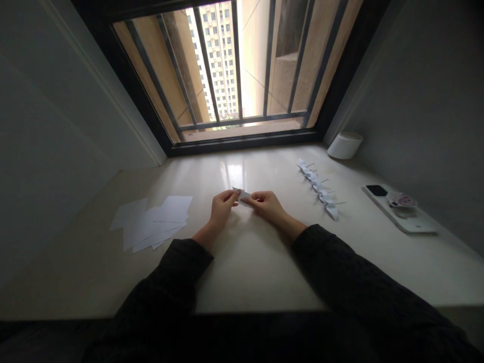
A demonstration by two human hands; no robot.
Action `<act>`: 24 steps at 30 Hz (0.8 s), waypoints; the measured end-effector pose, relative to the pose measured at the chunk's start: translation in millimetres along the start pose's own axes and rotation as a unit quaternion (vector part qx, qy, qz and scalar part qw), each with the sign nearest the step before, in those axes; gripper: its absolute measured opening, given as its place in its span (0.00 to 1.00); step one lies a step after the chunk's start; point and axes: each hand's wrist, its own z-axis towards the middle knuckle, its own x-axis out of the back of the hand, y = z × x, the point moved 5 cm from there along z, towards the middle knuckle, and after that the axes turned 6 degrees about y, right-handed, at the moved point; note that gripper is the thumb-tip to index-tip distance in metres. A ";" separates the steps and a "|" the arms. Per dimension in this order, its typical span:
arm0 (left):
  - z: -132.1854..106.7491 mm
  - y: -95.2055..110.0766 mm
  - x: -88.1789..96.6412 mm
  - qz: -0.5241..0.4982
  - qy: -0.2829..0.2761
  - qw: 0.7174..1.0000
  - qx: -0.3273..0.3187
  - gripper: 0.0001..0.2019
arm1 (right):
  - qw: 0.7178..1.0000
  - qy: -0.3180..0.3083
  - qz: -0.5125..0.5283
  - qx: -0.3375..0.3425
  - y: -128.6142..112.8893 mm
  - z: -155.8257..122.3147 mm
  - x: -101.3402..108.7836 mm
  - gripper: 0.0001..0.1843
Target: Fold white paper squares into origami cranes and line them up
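Note:
A small folded piece of white paper is held between my two hands, just above the sill. My left hand pinches its left end between thumb and fingers. On the other side, my right hand grips the right end the same way. Parts of the paper are hidden behind the fingertips. To the left lies a loose, overlapping pile of white paper sheets. A slanting row of several folded white paper figures with thin points, like origami cranes, rests on the right.
The pale windowsill ends at a front edge near my body. A phone with a round grip on its back lies at the right. A white cylindrical object stands by the right wall. Behind is a barred window.

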 end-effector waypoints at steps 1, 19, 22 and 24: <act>0.8 -0.8 1.1 -0.004 0.003 1.000 0.005 0.18 | 1.000 -0.003 -0.002 0.003 -0.7 -0.2 -0.2 0.26; 2.0 -1.3 5.2 -0.061 0.034 0.995 0.070 0.19 | 1.000 -0.010 0.002 0.016 -2.3 -0.9 -2.0 0.24; 2.9 -1.0 7.8 -0.067 0.047 0.994 0.072 0.20 | 1.000 -0.011 0.008 0.014 -2.6 -0.9 -2.8 0.23; 3.2 0.0 9.3 -0.060 0.055 0.995 0.056 0.20 | 1.000 -0.012 0.008 0.014 -3.5 -1.1 -3.3 0.23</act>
